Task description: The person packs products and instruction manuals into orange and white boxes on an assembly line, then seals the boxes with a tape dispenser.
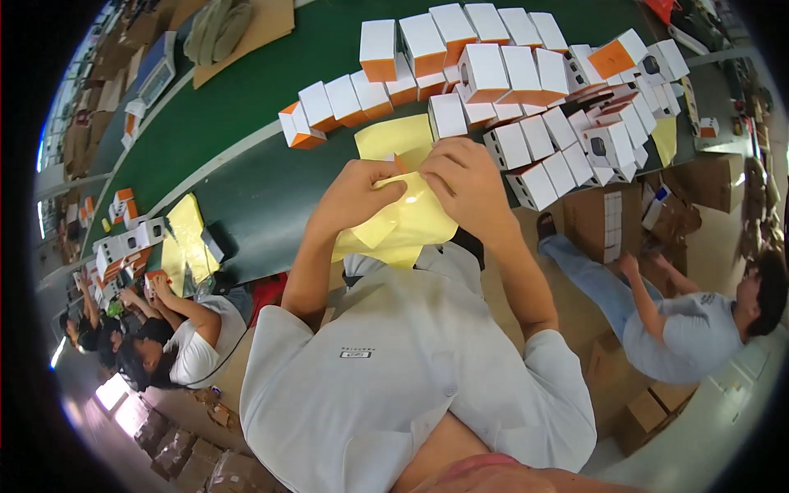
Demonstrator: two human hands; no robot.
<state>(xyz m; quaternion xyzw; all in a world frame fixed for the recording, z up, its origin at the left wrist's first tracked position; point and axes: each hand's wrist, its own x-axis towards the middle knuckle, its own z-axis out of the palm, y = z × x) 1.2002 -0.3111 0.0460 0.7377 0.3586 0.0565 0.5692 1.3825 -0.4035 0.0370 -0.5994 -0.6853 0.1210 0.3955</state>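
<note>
Left hand (352, 197): fingers drawn in narrow on the yellow sheet (421, 209), thumb pointing inward across its face.
Right hand (470, 182): fingers bunched together on the sheet's upper right edge (the tips are partly hidden, so their exact grip cannot be told).
Yellow sheet: between the two hands and touching both, hanging from the fingers toward the person's body; its folds leave the long axis unclear.
White-and-orange corner (398, 162): just beyond the sheet's upper edge, in the gap between the hands, nearer the left fingers than the right.
Second yellow sheet (394, 135): flat on the desk (255, 218), straight ahead of both hands.
Single white box (448, 117): upright past the right hand, the nearer one, beside that second sheet.
Stacked boxes (505, 72): farther out, ahead and to the right (several orange-sided).
</note>
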